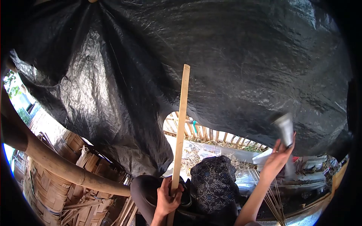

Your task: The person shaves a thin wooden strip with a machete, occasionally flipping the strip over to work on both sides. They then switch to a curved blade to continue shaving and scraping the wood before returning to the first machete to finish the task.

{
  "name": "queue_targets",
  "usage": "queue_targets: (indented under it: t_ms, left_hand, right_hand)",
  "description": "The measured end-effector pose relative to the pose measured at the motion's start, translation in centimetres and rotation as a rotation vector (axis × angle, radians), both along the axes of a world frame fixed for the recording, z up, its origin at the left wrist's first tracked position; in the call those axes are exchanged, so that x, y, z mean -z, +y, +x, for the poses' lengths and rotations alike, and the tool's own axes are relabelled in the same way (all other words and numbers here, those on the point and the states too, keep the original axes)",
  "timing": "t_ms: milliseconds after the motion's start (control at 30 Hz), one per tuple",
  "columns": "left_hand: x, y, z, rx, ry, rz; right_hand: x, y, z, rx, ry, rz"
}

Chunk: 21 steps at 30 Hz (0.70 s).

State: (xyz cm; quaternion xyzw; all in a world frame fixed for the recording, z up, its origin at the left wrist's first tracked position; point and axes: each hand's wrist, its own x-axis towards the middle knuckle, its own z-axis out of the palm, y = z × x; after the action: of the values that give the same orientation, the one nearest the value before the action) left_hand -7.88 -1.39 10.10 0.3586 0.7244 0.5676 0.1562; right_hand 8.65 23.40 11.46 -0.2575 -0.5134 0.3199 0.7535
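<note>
My left hand [167, 197] is closed around the lower part of a long, flat, pale bamboo strip [181, 120]. The strip stands nearly upright between my knees, its top end in front of the black sheet. Raised at the right, my right hand [279, 156] grips a silvery metal tool [284, 128] that widens towards its upper end. Motion blurs that tool, so I cannot make out its exact kind. Between my two arms is a dark cloth with a white floral pattern [213, 184].
A black plastic sheet [241, 75] hangs across the front. At left, a thick bamboo pole [71, 173] slants past woven bamboo panels [45, 188]. Thin sticks [273, 199] lie below my right arm. A slatted bamboo fence [211, 133] shows beyond the sheet.
</note>
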Motion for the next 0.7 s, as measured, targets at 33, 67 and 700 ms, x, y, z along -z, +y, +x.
queue_targets:
  t_ms: [33, 67, 700]
  left_hand:
    - [0.0, 0.1, 0.1, -0.008, -0.003, -0.01]
    - [-0.1, 0.0, 0.2, -0.015, -0.006, -0.026]
    - [1.4, -0.5, 0.1, 0.035, 0.018, 0.025]
  right_hand:
    - [0.5, 0.2, 0.4, -0.004, 0.006, -0.002]
    - [1.0, 0.5, 1.3, -0.309, 0.015, -0.004]
    - [-3.1, -0.9, 1.8, -0.567, 0.86, -0.164]
